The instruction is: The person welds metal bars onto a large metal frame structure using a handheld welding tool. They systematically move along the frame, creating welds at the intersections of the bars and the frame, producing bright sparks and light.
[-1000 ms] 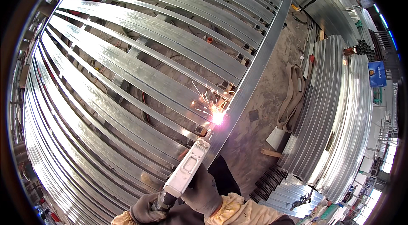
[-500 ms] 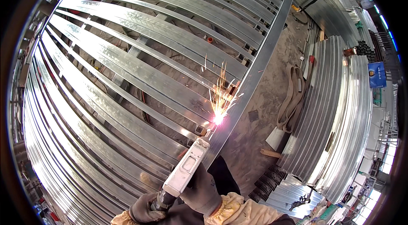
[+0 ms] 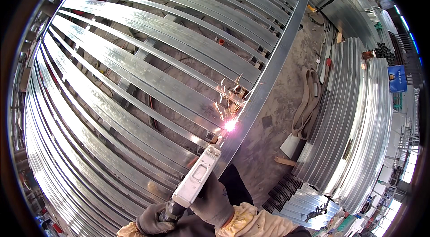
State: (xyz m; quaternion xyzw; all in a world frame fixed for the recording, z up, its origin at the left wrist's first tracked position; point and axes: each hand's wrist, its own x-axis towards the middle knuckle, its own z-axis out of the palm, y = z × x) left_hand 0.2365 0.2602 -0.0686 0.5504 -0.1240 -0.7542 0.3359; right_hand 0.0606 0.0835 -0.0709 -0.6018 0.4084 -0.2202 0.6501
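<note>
Gripping the body of a pale grey handheld welding gun (image 3: pixel 195 179), the right hand (image 3: pixel 214 201) in a dark glove is wrapping its fingers closed around the tool's right side. The left hand (image 3: pixel 151 221), also gloved, is clamping shut on the dark cable end (image 3: pixel 172 212) at the rear of the gun, just below and to the left of the right hand. Ahead of both hands, up and to the right, the gun's tip is meeting a bright pink-white arc (image 3: pixel 230 125) that is throwing sparks (image 3: pixel 230 96) upward. The arc is sitting where a galvanised steel tube (image 3: pixel 148 82) is butting against the long cross rail (image 3: pixel 277 58) running away to the upper right. Farther right of the hands, a stack of steel profiles (image 3: pixel 354 116) and a tan lifting strap (image 3: pixel 309 102) are lying on the concrete floor (image 3: pixel 268 147).
</note>
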